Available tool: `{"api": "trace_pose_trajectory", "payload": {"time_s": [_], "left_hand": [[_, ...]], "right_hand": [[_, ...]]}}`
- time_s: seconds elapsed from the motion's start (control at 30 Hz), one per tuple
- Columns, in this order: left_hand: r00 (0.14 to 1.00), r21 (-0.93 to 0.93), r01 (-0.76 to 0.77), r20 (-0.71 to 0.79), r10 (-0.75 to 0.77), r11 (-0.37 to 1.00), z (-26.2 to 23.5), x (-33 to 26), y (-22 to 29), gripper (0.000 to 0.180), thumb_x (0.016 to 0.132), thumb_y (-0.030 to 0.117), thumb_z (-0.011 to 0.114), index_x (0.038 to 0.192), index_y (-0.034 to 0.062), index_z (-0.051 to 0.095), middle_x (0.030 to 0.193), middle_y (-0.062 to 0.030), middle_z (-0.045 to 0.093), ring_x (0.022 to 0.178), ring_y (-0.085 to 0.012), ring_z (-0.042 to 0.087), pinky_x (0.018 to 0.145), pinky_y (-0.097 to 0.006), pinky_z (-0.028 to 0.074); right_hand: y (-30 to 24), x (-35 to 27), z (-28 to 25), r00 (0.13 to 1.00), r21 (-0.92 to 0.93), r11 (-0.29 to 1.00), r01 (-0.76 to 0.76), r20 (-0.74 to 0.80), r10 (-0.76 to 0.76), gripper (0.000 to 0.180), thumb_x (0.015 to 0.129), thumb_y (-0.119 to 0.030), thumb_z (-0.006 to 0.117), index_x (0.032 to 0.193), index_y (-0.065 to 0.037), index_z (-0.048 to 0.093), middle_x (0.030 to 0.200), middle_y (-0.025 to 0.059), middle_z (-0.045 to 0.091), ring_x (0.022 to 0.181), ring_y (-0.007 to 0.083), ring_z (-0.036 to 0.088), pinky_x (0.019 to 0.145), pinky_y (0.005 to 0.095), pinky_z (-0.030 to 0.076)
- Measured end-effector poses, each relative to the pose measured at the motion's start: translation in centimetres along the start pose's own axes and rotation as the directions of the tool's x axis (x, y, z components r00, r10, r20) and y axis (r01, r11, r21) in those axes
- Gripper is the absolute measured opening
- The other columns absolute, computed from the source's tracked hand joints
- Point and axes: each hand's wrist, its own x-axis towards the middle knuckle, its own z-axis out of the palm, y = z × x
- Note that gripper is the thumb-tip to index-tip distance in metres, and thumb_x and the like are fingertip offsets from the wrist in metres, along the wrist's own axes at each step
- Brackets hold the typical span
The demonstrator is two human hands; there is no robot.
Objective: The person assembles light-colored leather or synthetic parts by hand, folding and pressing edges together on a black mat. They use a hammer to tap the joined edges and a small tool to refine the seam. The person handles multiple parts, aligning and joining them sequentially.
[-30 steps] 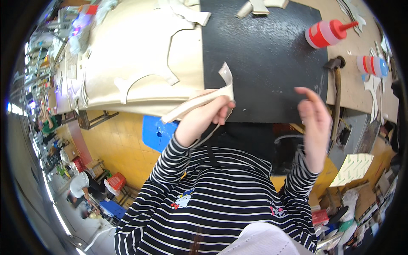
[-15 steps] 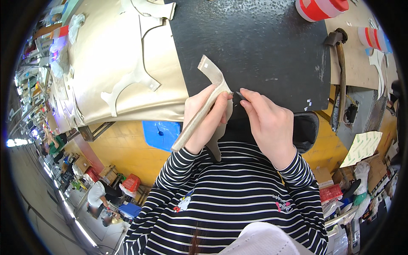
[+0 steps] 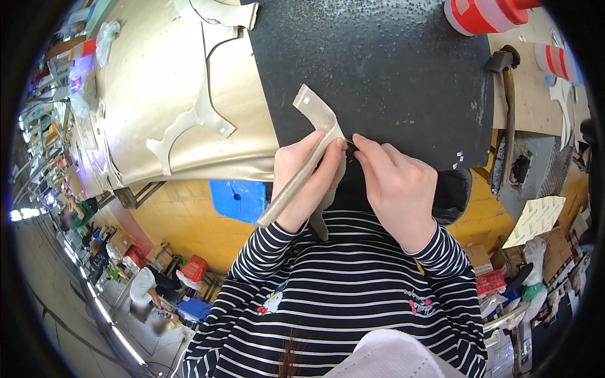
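Observation:
My left hand (image 3: 302, 170) is closed around a beige leather piece (image 3: 317, 113), folded so that one curved arm points up and others hang toward my lap. Thumb and fingers pinch its folded edge near the middle. Just right of that edge, my right hand (image 3: 400, 183) pinches a small thin pointed blade (image 3: 349, 141). Its tip is at or very near the leather; whether it touches I cannot tell. A similar flat beige leather piece (image 3: 201, 110) lies on the gold sheet to the left.
Under my hands is a black board (image 3: 378, 75), beside a gold sheet (image 3: 138, 82). A red-and-white container (image 3: 479, 17) and a hammer (image 3: 508, 82) stand or lie at the right. A blue stool (image 3: 238, 200) is below the table edge. Another person (image 3: 146, 286) bends at lower left.
My right hand has moved slightly left, bringing the blade from a small gap to the leather's edge. The left hand keeps its hold. The view has shifted a little.

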Motion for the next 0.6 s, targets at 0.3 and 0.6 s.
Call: {"api": "trace_pose_trajectory", "payload": {"time_s": [0.3,0.6], "left_hand": [[0.998,-0.005,-0.055,-0.023,0.055,0.998,0.28,0.03,-0.42,0.018,0.1,0.012,0.059,0.092,-0.0004,0.069,0.059,0.0002,0.057,0.05,-0.006,0.054,0.046,-0.022,0.039],[0.987,0.079,-0.145,-0.053,0.15,0.986,0.54,0.26,-0.77,0.019,0.1,0.013,0.06,0.09,0.0,0.069,0.058,0.0005,0.057,0.048,-0.0056,0.052,0.045,-0.023,0.038]], "right_hand": [[0.09,0.15,0.2,0.998,0.08,0.997,-0.006,-0.056,0.01,0.016,0.087,-0.005,0.072,0.104,-0.005,0.07,0.08,0.0084,0.071,0.063,0.0235,0.069,0.056,0.0312,0.052],[-0.28,0.34,0.16,0.999,-0.009,1.0,0.006,-0.048,-0.007,0.018,0.086,-0.005,0.071,0.104,-0.007,0.071,0.073,0.0054,0.067,0.059,0.0212,0.066,0.054,0.0321,0.05]]}}
